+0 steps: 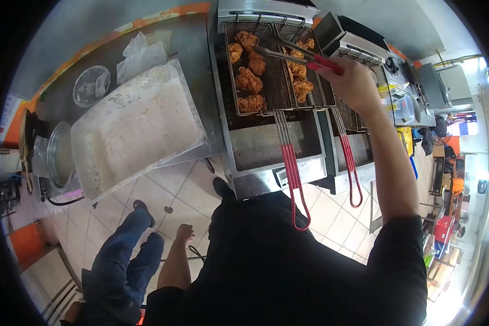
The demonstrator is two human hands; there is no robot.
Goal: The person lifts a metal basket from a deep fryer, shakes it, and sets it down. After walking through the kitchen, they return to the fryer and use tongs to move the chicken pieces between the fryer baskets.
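My right hand (354, 81) grips the red handles of metal tongs (288, 53), whose tips reach over two wire fry baskets. Several pieces of fried chicken (248, 80) lie in the left basket (277, 89); more pieces (302, 88) lie in the right basket (321, 89). The tong tips hover near the upper chicken; whether they touch any piece I cannot tell. Both baskets hang over the fryer (274, 142), with red-coated handles (292, 174) pointing toward me. My left hand (185, 233) hangs low at my side, fingers curled, away from the fryer.
A flour-dusted tray (141, 122) stands on the left counter beside a round plastic tub (91, 86), a plastic bag (141, 57) and a metal bowl (61, 155). Another person's legs (119, 244) are at lower left. More equipment (434, 87) stands at right.
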